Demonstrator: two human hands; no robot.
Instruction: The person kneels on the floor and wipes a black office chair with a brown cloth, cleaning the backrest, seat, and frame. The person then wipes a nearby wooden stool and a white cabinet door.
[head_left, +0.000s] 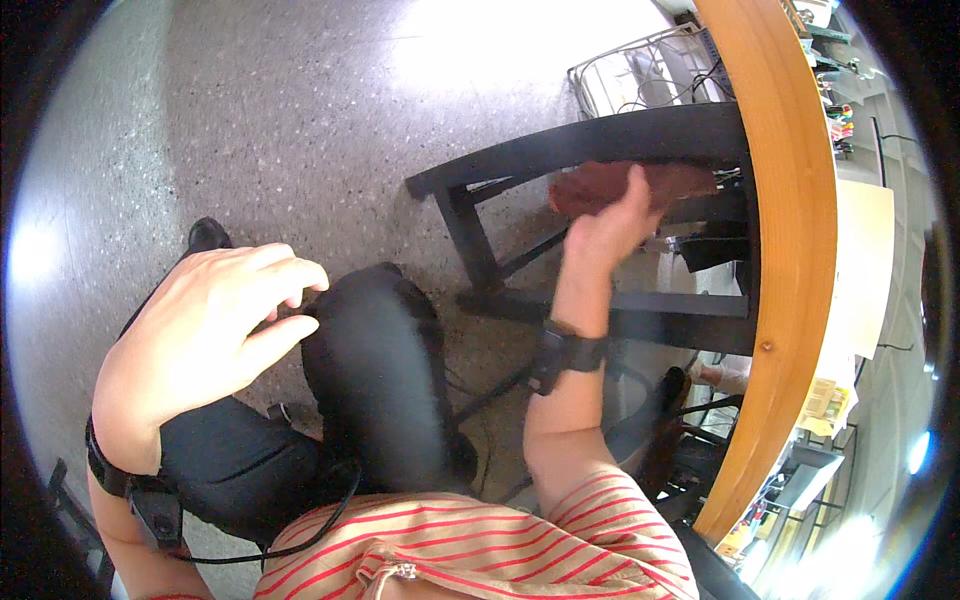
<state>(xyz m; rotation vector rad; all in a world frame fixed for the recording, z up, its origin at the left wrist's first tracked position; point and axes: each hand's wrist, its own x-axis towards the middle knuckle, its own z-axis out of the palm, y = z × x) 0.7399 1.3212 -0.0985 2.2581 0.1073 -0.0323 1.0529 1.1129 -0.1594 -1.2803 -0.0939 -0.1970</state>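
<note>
My left hand (225, 315) is over my left thigh with its palm turned down, fingers loosely bent and thumb apart; it holds nothing visible. Beside the table's wooden edge (795, 225), my right hand (619, 217) reaches to a reddish-brown, flat, soft-looking object (592, 187). The thumb lies across this object and the other fingers are largely hidden, seemingly around its lower side. Blur hides what the object is exactly. It appears within the outline of the table's black leg frame (600, 139). Both wrists wear black straps with small devices.
A white wire basket (630, 71) with cables stands on the speckled floor (300, 135) beyond the leg frame. Paper sheets (862, 262) and a grey tray (810, 476) lie on the tabletop. A cable runs from my left wrist device across my lap. Another person's foot (724, 375) shows under the table.
</note>
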